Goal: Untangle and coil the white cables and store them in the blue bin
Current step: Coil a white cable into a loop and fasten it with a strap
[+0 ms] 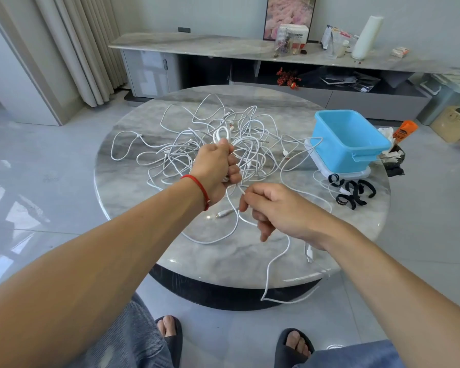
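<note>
Thin white charging cables point(197, 144) in a loose tangle across the middle of the round grey marble table point(122, 171), one loop trailing over the near edge. Light, limp, smooth-jacketed — no stiffness to hold a shape, likely to slip and spring open unless pinched. Small plugs at the ends, prone to snagging in crossings.

Left hand point(218, 168): fingers clenched round a small started coil point(221, 134) of white cable, lifted over the tangle's centre. Right hand point(274, 208): thumb and forefinger pinching a single strand just below the left fist, remaining fingers curled.

Best hold: coil bundled in the fist, free strand fed through a light pinch close to the coil; no hard pulls against knots.

Open blue rectangular plastic bin point(349, 139) near the right edge, on a clear lid, no cable visible inside. Black hook-and-loop straps point(352, 191) just in front of it.
</note>
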Action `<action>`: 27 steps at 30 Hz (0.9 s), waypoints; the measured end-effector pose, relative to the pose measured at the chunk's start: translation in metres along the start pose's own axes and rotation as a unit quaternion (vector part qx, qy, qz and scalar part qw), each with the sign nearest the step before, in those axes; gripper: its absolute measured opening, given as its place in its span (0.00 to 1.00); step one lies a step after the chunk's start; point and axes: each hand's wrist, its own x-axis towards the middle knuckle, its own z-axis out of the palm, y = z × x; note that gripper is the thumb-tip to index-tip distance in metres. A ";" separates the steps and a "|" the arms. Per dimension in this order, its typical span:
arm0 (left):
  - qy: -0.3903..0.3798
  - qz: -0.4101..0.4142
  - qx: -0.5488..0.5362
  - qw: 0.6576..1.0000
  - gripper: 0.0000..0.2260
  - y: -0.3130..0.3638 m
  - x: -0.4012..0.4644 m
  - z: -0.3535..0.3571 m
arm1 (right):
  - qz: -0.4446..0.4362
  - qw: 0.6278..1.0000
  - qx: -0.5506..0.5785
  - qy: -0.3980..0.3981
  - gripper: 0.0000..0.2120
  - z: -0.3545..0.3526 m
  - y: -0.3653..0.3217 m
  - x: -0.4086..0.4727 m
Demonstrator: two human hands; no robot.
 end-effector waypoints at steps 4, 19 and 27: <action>-0.010 0.010 0.079 0.997 0.13 -0.002 -0.001 -0.001 | -0.115 0.968 -0.222 0.026 0.10 0.001 -0.010 -0.004; -0.273 -0.133 0.164 0.939 0.13 -0.008 -0.022 0.012 | -0.174 0.928 -0.210 0.253 0.12 -0.026 -0.006 0.000; -0.270 -0.183 0.183 0.928 0.14 -0.004 -0.024 0.009 | -0.161 0.942 -0.187 0.228 0.10 -0.034 -0.009 -0.004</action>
